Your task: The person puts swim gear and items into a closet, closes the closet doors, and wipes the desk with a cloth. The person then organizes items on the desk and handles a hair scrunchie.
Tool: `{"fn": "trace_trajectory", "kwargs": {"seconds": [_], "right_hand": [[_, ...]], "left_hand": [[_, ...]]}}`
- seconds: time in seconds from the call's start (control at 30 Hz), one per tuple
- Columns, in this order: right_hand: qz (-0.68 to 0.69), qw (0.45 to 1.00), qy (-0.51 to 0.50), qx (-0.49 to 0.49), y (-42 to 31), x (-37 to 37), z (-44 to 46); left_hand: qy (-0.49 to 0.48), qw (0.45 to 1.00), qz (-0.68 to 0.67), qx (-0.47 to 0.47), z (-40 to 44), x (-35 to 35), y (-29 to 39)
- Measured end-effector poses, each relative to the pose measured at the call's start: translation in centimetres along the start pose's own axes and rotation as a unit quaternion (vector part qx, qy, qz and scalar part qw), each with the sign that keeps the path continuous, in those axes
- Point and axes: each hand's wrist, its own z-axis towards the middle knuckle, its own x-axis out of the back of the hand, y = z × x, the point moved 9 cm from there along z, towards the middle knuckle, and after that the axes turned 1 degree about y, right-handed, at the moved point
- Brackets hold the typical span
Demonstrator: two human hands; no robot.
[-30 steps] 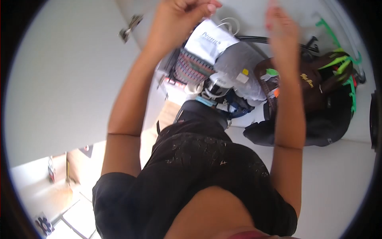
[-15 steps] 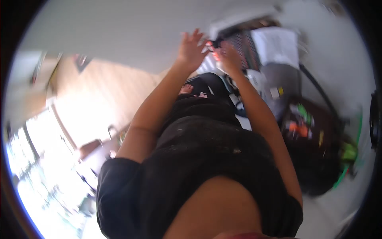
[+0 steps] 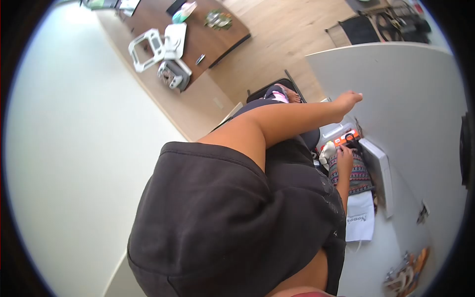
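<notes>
My left hand (image 3: 349,105) is raised at the end of a bent arm, in front of a pale curved panel. Most of its fingers are turned away, so I cannot tell whether they are curled. Lower down, my right hand (image 3: 345,159) hovers over or rests on a patterned fabric bag (image 3: 360,177). Its fingers are slightly apart, and I make out nothing in them. A crumpled white item (image 3: 327,153) lies just left of those fingers. Beyond the fingertips are an orange-and-white package (image 3: 342,138) and a dark loop, perhaps a strap.
The pale panel (image 3: 391,84) curves round the right side. A white flat box (image 3: 378,173) leans beside the bag, near a white printed cloth or pouch (image 3: 360,218). A wooden table (image 3: 205,42) with white equipment (image 3: 173,42) stands at the upper left. Bare feet (image 3: 289,93) show below.
My view has swung round, bringing the wooden table into sight. My left hand, spread near the right before, is now apart from it and higher; my right hand is over the patterned bag.
</notes>
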Motion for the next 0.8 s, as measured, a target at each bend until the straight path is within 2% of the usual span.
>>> {"fn": "trace_trajectory", "kwargs": {"seconds": [0.03,0.07,0.13,0.17,0.23,0.27,0.3,0.37,0.4,0.43,0.5,0.53,0.57,0.6,0.63,0.7,0.73,0.77,0.8], "right_hand": [[0.06,0.995,0.043,0.066,0.0,0.1,-0.7],[0.051,0.995,0.03,0.081,-0.1,-0.1,-0.4],[0.034,0.999,-0.024,0.01,1.0,-1.0,-0.3],[0.028,0.999,-0.026,0.012,0.3,-0.7,-0.1],[0.052,0.994,0.001,-0.092,-1.4,1.7,0.9],[0.041,0.986,-0.019,-0.162,-1.2,2.2,1.5],[0.045,0.985,-0.017,-0.163,-1.3,2.2,2.1],[0.189,0.979,0.027,-0.068,-2.8,3.1,3.0],[0.195,0.977,0.033,-0.077,-3.0,3.2,3.0],[0.155,0.975,0.146,0.058,-5.5,5.5,2.6],[0.105,0.945,0.26,0.17,-6.6,7.2,0.7],[0.176,0.958,0.209,0.089,-3.9,5.9,0.8],[0.248,0.955,0.16,-0.001,-0.8,4.1,0.0],[0.238,0.959,0.14,-0.068,1.8,2.8,-1.2],[0.175,0.971,0.133,-0.097,2.4,3.0,-2.9],[0.209,0.932,0.105,-0.277,8.4,-1.4,-6.4],[0.218,0.922,0.113,-0.299,10.5,-4.2,-7.8],[0.251,0.926,0.132,-0.249,11.8,-7.0,-8.9],[0.281,0.926,0.154,-0.202,12.6,-8.4,-10.4]], "left_hand": [[0.051,0.997,-0.009,-0.05,0.1,1.7,1.2],[0.102,0.99,-0.016,-0.097,0.0,3.5,2.3],[0.144,0.979,-0.055,-0.131,0.3,6.5,2.4],[0.172,0.969,-0.075,-0.162,0.4,7.7,2.9],[0.14,0.973,-0.109,-0.148,0.0,9.1,4.2],[0.109,0.975,-0.136,-0.135,-0.2,9.7,4.7],[0.108,0.976,-0.131,-0.135,0.2,10.8,4.8],[0.095,0.979,-0.129,-0.124,1.4,12.3,4.3],[0.157,0.976,-0.086,-0.122,1.5,13.6,4.2],[0.217,0.968,-0.04,-0.119,1.3,14.7,4.1],[0.263,0.953,0.041,-0.143,1.3,17.2,3.6],[0.289,0.946,0.049,-0.141,0.4,18.3,3.8],[0.286,0.95,0.074,-0.102,0.4,19.3,3.8],[0.329,0.921,0.059,-0.202,0.2,21.1,4.5],[0.356,0.917,0.059,-0.173,0.8,23.1,4.1],[0.393,0.901,0.093,-0.158,-0.4,24.9,5.6],[0.412,0.885,0.158,-0.149,-1.9,24.8,7.1],[0.409,0.876,0.171,-0.19,-2.0,25.3,8.3],[0.442,0.849,0.22,-0.189,-3.6,24.4,10.0]]}}
